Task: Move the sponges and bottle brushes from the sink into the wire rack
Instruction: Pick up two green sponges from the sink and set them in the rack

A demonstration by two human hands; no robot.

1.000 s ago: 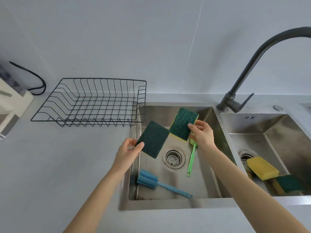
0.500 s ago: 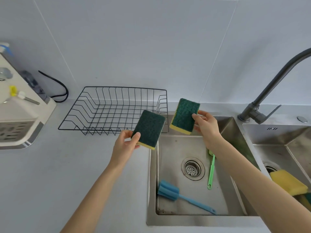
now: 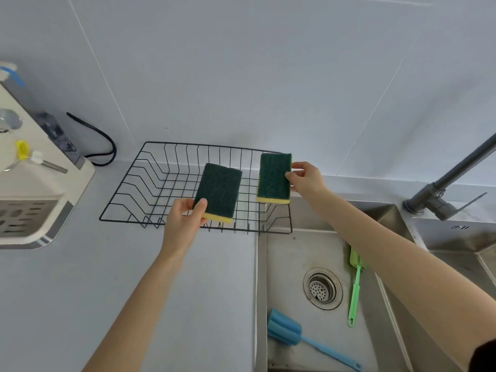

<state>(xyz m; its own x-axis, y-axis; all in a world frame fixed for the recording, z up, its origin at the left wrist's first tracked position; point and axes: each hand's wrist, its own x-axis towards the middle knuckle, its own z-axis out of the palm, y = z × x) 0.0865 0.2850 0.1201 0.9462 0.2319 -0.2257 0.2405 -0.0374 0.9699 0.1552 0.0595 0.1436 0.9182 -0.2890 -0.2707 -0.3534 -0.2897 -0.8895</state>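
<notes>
My left hand (image 3: 185,218) grips a green-and-yellow sponge (image 3: 218,191) by its lower left corner, above the front part of the black wire rack (image 3: 139,181). My right hand (image 3: 306,179) pinches a second green-and-yellow sponge (image 3: 273,177) by its right edge, over the rack's right end. Both sponges show their dark green scouring face. In the left sink basin (image 3: 290,253) a blue foam bottle brush (image 3: 285,330) lies near the front and a green bottle brush (image 3: 354,289) lies right of the drain (image 3: 323,288), its head partly hidden by my right forearm.
The rack sits on the grey counter (image 3: 80,291) just left of the sink, against the wall. A white appliance (image 3: 32,183) with a black cable (image 3: 102,140) stands at far left. A dark faucet (image 3: 453,181) rises at the right, beside a second basin (image 3: 472,248).
Both hands have carried their sponges up and left, from over the sink to above the wire rack. The view has shifted left, and the right basin's sponges have left the frame.
</notes>
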